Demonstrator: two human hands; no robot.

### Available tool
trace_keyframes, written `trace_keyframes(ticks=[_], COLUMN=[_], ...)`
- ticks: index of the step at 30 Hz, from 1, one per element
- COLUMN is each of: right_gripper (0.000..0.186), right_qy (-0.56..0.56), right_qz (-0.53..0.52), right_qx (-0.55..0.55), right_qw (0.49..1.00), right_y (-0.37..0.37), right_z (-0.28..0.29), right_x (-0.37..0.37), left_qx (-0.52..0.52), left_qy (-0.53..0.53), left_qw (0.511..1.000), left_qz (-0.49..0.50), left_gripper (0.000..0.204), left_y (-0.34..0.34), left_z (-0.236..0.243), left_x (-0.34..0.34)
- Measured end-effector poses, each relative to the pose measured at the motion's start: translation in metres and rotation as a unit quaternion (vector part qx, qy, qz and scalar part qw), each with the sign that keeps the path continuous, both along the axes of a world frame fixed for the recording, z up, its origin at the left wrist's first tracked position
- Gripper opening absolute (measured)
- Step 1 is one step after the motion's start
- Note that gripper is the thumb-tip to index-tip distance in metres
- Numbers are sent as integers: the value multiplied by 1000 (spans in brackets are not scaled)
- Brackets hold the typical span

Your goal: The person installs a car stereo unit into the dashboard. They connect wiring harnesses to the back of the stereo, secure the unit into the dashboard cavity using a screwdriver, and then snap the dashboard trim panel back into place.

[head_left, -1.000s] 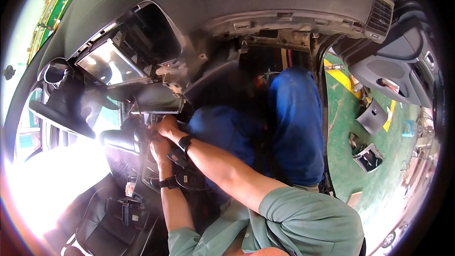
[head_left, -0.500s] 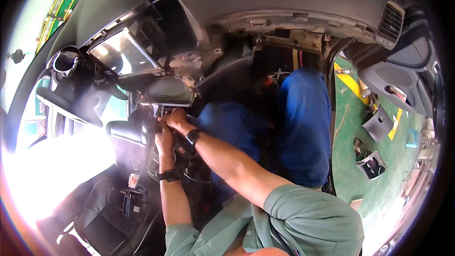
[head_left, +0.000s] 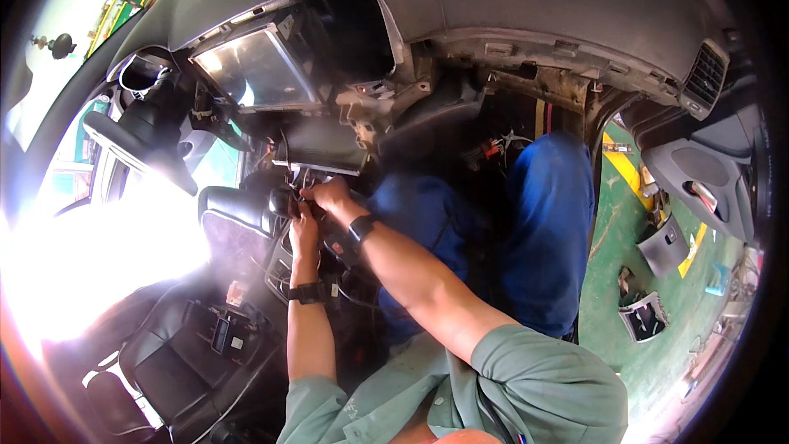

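Note:
I sit in a car cabin, blue-trousered knees [head_left: 542, 222] to the right. My left hand [head_left: 302, 222] is closed at the centre console, just below a dark rounded part [head_left: 283, 202] that looks like a gear lever. My right hand [head_left: 327, 195] reaches in beside it from the right, fingers closed. What both grip is too small and shadowed to tell. Just above them is an open slot [head_left: 320, 152] with a bright lower edge and hanging wires. A loosened screen unit [head_left: 267, 70] sits higher in the dismantled dashboard [head_left: 542, 8].
The steering wheel [head_left: 131, 136] is at left, above a black seat [head_left: 181, 362] with a small device [head_left: 226, 333] on it. The right door [head_left: 690, 181] is open onto a green floor [head_left: 625, 255] holding removed grey panels [head_left: 662, 247] and a square trim piece [head_left: 641, 312].
The view has turned, so the screen and steering wheel appear higher and farther right, the door lower. Both hands stay together at the console with closed fingers, shifting only slightly.

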State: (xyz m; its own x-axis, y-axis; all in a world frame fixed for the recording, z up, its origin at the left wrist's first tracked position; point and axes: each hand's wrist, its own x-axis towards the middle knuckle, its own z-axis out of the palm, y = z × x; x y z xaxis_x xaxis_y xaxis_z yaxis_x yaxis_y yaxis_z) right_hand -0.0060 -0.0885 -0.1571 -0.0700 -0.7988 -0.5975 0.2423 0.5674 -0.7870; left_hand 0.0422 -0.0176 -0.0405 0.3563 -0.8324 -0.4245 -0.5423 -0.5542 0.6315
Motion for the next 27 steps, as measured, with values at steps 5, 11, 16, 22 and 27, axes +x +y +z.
trace_keyframes(ticks=[5,11,16,22,27], right_gripper=[56,7,17,48,26], right_qy=[141,-264,-110,75,-217], right_qz=[117,-49,-33,7,8], right_qx=[-22,-15,8,-41,-28], right_qw=[983,963,993,996,976], right_y=[16,-1,2,9,-17], right_z=[65,-4,22,40,-19], right_x=[-40,-13,-16,-20,1], left_qx=[6,-141,42,5,2], left_qy=[-214,21,-62,-272,-417], left_qw=[976,989,997,957,840], left_qz=[-48,38,-24,-104,-348], left_gripper=[64,45,52,61,48], left_y=[0,-4,2,-5,-17], left_z=[-4,-38,17,-15,-25], left_x=[3,-6,-18,3,6])
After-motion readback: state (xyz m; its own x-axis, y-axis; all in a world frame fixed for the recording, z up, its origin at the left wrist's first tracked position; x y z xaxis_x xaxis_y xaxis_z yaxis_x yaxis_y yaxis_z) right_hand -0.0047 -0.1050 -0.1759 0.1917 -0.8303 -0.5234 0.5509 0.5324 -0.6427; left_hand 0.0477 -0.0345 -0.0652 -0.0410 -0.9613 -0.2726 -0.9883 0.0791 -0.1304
